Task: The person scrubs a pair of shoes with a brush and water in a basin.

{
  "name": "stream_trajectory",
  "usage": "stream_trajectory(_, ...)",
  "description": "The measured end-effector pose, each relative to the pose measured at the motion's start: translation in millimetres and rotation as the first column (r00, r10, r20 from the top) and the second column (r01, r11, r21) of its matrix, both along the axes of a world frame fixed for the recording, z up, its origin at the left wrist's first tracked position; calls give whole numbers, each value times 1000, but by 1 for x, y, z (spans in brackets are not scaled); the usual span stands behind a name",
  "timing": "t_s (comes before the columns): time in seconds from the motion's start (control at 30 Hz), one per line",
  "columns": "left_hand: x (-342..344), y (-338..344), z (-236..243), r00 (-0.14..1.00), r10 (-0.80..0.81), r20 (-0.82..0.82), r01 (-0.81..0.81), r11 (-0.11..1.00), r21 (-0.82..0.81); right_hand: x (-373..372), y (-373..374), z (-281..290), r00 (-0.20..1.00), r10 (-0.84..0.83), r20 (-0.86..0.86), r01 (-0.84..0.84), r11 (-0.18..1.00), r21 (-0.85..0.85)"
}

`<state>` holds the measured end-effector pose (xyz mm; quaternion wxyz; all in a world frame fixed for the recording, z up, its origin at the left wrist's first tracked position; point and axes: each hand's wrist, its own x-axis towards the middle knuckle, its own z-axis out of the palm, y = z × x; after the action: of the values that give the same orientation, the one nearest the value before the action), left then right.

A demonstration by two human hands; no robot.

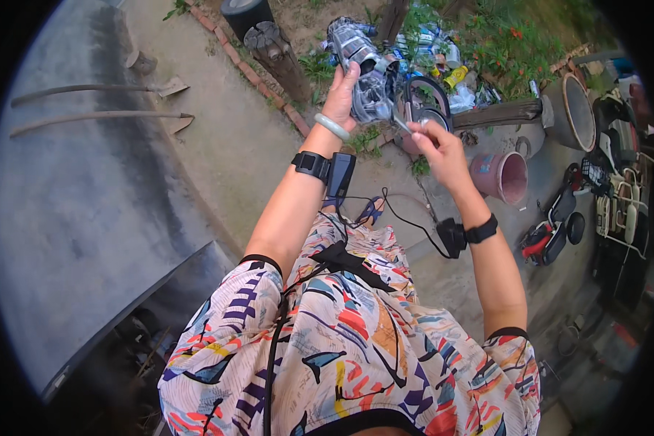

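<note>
My left hand (pixel 341 100) is closed around a crumpled bundle of clear, shiny plastic (pixel 374 91), with dark and pale patches showing through it. It is held up in front of me, over the ground by the garden bed. On its right side my right hand (pixel 441 151) pinches a thin, greyish-silver strip (pixel 401 124) between thumb and fingers. Whether this strip belongs to the plastic or is a separate piece, I cannot tell. A pale bangle (pixel 332 126) circles my left wrist, and both forearms carry strapped black devices with cables.
Beyond the bundle lies a heap of bottles and cans (pixel 454 76) among plants. To the right stand a pink bucket (pixel 503 176), a large pot (pixel 570 112) and a scooter (pixel 556 218). A wooden stump (pixel 275 58) and brick edging (pixel 243 69) are ahead. Two long-handled tools (pixel 102 115) lie left.
</note>
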<state>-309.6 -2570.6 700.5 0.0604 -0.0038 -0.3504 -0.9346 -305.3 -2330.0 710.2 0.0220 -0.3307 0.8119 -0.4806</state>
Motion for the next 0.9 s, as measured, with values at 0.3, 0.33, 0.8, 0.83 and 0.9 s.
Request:
stream_trajectory(0.3,-1,-7,-1,1000,2,-13,-2,1000,-31,-10,17,33,1000,22,-10,-21,990,136)
stream_trajectory(0.33,2,-7,0,1000,-25,14,26,998,-65,-9,21,35,994,60,-90,-41,979,200)
stream_trajectory(0.8,-3,-8,12,981,-181,71,194,918,-345,-28,-9,36,773,472,-425,-22,689,724)
stream_trajectory(0.83,-4,-9,10,983,-179,30,174,880,-441,-27,-9,13,775,471,-421,-24,688,726)
stream_trajectory(0.9,-4,-5,8,985,-164,44,167,887,-431,-27,-6,-3,923,385,-14,-355,863,359)
